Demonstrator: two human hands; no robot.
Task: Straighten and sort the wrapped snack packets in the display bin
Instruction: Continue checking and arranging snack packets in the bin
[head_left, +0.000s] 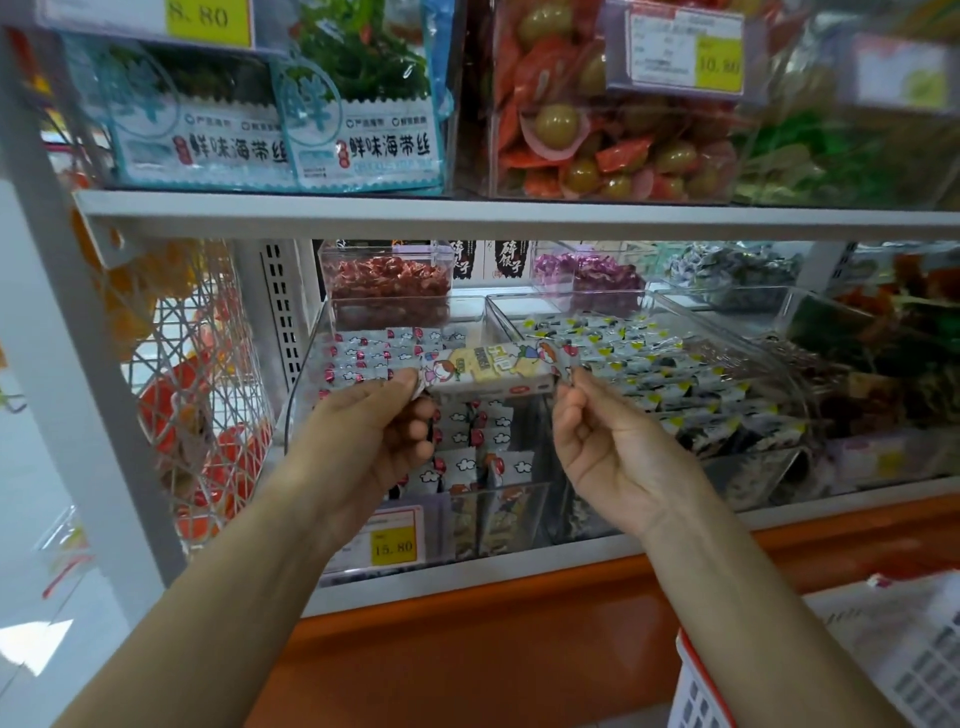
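Two hands hold one long snack packet (493, 366) with cartoon kids on it, just above the clear bin (519, 512). The left hand (374, 431) pinches the left end with curled fingers (418, 434). The right hand (608, 447) pinches the right end the same way. In the bin lie small white packets (483, 447), some in rows and some tipped over. A yellow price tag (393, 543) is on the bin's front.

Lower shelf (467, 584): clear bin (304, 384) of cloud-print packets (363, 356) at my 12 o'clock, and a second bin (748, 347) of yellow-marked packets (623, 343) just beside it at 2. Tubs of red sweets (387, 283) and purple sweets (592, 278) sit behind. Upper shelf (519, 221): seaweed packs (363, 145) at 11.
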